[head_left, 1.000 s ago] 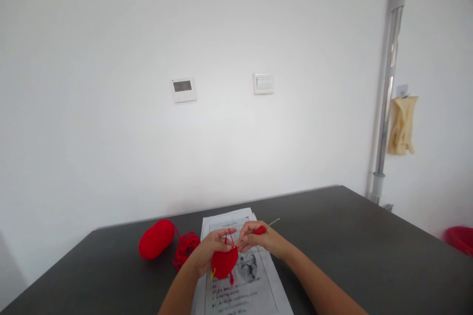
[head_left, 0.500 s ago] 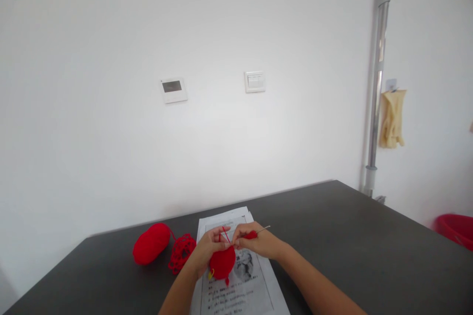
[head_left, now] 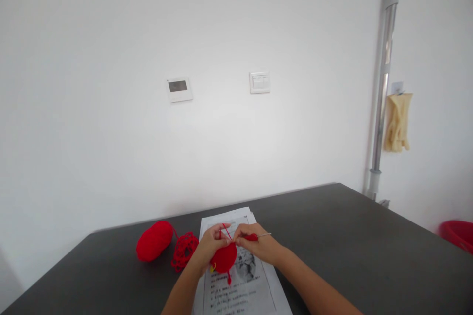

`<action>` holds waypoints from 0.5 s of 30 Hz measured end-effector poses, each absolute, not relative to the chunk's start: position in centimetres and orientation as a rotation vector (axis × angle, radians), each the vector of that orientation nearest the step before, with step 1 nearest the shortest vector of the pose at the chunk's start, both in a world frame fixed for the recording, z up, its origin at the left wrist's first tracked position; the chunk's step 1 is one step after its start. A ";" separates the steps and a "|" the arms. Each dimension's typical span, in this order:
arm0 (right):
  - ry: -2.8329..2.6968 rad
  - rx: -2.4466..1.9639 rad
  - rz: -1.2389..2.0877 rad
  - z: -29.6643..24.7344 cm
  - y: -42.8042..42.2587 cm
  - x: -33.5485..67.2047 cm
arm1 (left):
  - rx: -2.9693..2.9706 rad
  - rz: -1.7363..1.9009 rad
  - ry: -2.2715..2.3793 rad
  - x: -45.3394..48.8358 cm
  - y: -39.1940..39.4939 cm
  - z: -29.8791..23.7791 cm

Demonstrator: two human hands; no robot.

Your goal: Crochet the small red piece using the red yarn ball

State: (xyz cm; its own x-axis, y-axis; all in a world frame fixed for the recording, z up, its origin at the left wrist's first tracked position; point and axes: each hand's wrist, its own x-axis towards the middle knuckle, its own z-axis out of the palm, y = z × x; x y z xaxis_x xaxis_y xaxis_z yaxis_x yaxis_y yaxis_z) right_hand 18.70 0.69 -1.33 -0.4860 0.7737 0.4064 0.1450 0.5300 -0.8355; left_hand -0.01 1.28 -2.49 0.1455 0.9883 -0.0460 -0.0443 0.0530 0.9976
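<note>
My left hand pinches the upper edge of a round red crochet piece, with red yarn running over its raised fingers. A yellow stitch marker hangs at the piece's lower left, and a short red tail dangles from its bottom. My right hand is closed around a crochet hook with a red grip; its thin metal shaft sticks out to the right. The fingertips of both hands meet at the piece's top edge, where the hook's working tip is hidden.
Under the hands, printed sheets lie on the dark table. At left are a red yarn ball and a lacy red crochet piece. A white wall stands behind; a red basin is at far right.
The whole view has shifted slightly, so everything appears a little further right. Both hands keep their hold on the crochet piece and hook, with only small finger movement.
</note>
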 end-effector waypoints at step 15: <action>-2.351 -0.738 0.327 -2.6 -0.2 17.1 | 1.345 1.045 1.342 0.1 3.3 -5.0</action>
State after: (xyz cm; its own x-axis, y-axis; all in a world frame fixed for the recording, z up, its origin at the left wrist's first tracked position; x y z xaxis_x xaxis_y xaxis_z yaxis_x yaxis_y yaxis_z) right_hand 17.08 -0.17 -2.61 -0.6348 0.5832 0.5068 0.4230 0.8112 -0.4037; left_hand 0.06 3.35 -5.03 0.0387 0.9983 -0.0443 0.2017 0.0356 0.9788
